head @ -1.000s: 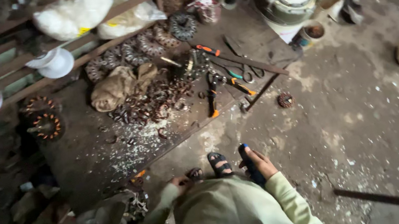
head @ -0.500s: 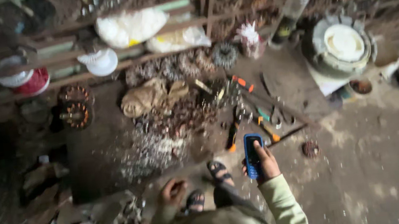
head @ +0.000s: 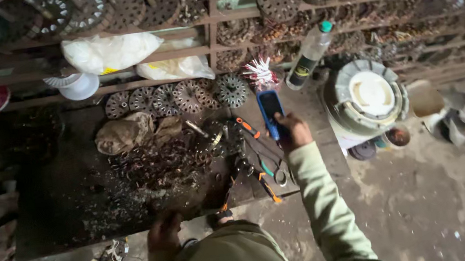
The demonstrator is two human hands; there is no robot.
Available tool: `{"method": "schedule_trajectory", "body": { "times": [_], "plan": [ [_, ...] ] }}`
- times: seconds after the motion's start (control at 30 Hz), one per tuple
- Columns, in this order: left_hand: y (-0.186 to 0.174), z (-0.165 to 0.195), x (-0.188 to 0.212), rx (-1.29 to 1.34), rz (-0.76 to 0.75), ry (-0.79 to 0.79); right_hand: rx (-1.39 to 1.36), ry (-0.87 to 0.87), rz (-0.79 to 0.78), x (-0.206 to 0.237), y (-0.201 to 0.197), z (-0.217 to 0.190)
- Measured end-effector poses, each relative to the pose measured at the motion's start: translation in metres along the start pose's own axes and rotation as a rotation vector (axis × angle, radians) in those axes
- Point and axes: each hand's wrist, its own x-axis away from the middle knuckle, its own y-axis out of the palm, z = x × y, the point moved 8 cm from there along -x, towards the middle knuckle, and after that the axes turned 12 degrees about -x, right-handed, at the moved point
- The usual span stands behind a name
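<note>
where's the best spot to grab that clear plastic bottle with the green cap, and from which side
Probably the clear upper body just under the green cap. The plastic bottle leans tilted against the shelf rack, cap uppermost, dark lower part toward the floor. Come from the open front side, since the rack blocks the back. The right hand is closest but holds a blue phone; the left hand rests far off.

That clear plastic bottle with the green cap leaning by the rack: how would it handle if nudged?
The plastic bottle already stands tilted against the rack, so a nudge would probably tip it. It looks mostly empty, likely light. Being round, it may roll toward the right hand.
</note>
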Motion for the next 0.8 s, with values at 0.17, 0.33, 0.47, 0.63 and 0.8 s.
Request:
{"method": "schedule_trajectory", "body": {
  "times": [0.17, 0.33, 0.47, 0.63, 0.8],
  "plan": [
    [-0.005, -0.021, 0.002, -0.009, 0.020, -0.021, -0.145, -0.030, 0.065, -0.082, 0.030, -0.025],
    [0.022, 0.035, 0.036, -1.028, 0.280, 1.049, -0.068, -0.244, -0.038, -0.192, 0.079, -0.061],
    [0.013, -0.001, 0.013, -0.501, 0.126, 0.303, -0.103, -0.236, 0.013, -0.255, 0.110, -0.082],
    [0.020, -0.043, 0.031, -0.077, 0.067, -0.318, -0.096, -0.182, 0.036, -0.290, 0.153, -0.098],
    [0.007, -0.013, 0.042, -0.073, 0.198, 0.132, 0.154, -0.610, -0.049, -0.297, 0.200, -0.139]
  ]
}}
